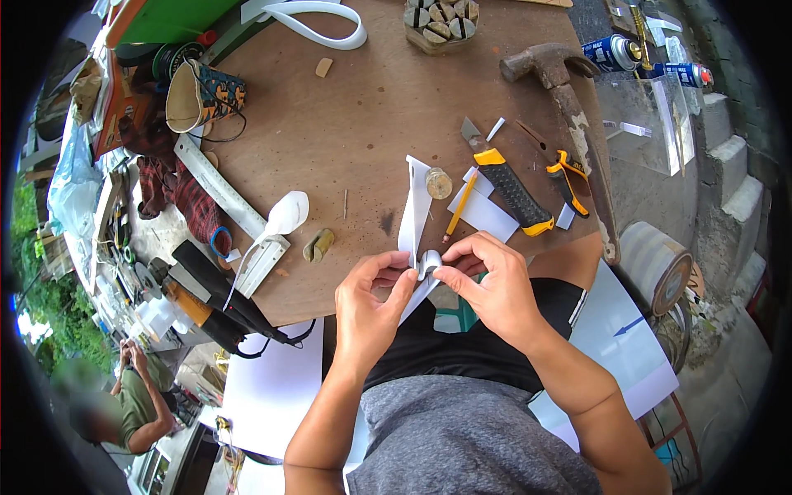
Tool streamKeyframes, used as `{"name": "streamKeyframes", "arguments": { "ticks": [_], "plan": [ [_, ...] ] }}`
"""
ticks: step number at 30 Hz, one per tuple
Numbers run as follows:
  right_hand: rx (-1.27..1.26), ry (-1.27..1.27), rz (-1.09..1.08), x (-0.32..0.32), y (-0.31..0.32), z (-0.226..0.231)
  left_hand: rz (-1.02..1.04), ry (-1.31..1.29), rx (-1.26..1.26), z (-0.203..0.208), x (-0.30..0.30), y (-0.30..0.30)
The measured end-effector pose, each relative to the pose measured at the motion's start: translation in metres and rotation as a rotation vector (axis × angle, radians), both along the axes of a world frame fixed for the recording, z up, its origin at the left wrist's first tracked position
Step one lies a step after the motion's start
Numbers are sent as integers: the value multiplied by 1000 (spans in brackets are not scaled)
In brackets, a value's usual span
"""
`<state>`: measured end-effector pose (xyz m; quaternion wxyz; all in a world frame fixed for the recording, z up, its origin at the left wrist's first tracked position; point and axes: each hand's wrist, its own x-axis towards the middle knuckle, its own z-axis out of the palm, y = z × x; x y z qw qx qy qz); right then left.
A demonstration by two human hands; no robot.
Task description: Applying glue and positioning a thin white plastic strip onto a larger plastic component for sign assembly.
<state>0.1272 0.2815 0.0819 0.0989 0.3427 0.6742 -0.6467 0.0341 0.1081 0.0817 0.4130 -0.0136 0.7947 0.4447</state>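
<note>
Pinching a white strip (416, 202) between thumb and fingers of the left hand (369, 299), over the near edge of the tabletop (330, 140). Gripping a white curl (430, 262) beside its near end with thumb and fingers of the right hand (488, 287); cannot tell whether joined to the strip. Just right of the strip: a round wooden piece (440, 183), then a yellow pencil (461, 205) and a black-and-yellow knife (511, 191). Farther right: pliers (569, 177) and a hammer (565, 91).
</note>
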Motion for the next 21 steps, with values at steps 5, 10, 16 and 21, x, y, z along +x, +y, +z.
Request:
{"name": "streamKeyframes", "arguments": {
  "ticks": [5, 10, 16, 21],
  "plan": [
    [19, 26, -7, 2, -3, -5, 8, 39, 2, 0, 0, 1],
    [31, 16, 13, 2, -1, -2, -21, 79, 11, -2, 0, 3],
    [692, 469, 280, -15, 20, 3, 12, 60, 4, -4, 0, 2],
    [792, 570, 544, -32, 27, -8, 26, 66, 21, -7, 3, 0]
  ]
}}
